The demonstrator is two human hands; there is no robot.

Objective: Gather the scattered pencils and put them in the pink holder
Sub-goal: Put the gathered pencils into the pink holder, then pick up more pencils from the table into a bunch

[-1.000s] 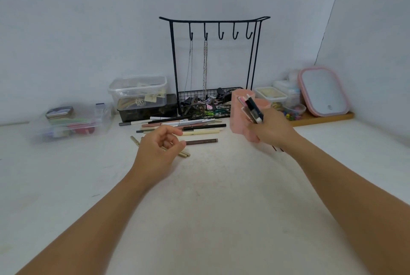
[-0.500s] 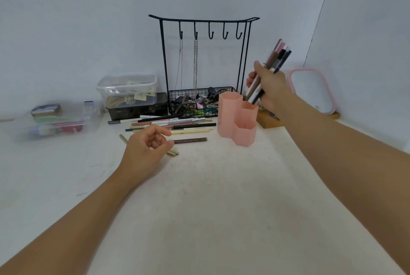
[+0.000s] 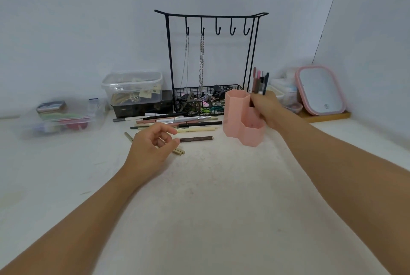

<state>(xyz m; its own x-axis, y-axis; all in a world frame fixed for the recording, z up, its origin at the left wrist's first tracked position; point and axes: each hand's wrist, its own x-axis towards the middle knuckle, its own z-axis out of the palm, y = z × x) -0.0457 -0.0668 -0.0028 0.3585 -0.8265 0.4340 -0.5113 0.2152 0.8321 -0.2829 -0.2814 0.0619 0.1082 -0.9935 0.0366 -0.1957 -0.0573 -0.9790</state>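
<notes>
Half a second ago the right hand (image 3: 267,109) was holding its bundle of pencils (image 3: 260,81) high above the pink holder (image 3: 240,119); now it is coming down, lowering the bundle's bottom ends into the compartment behind the short front one, at the holder's two o'clock side. Its fingers are curling tightly round the shafts, probably to keep them bunched and upright so they drop in together; the tips are sticking up above the hand. How deep the ends are sitting I cannot tell, since the hand is covering that opening.

At nine o'clock from the holder, the left hand (image 3: 153,148) is hovering over the scattered pencils (image 3: 177,122), loosely curled and holding nothing, thumb and forefinger slightly apart, seemingly readying for the next pick. Many pencils are lying on the white table (image 3: 210,208) in front of the black wire jewellery rack (image 3: 210,21), so the gathering looks far from finished. A brown pencil (image 3: 196,139) is lying nearest the left fingertips.
</notes>
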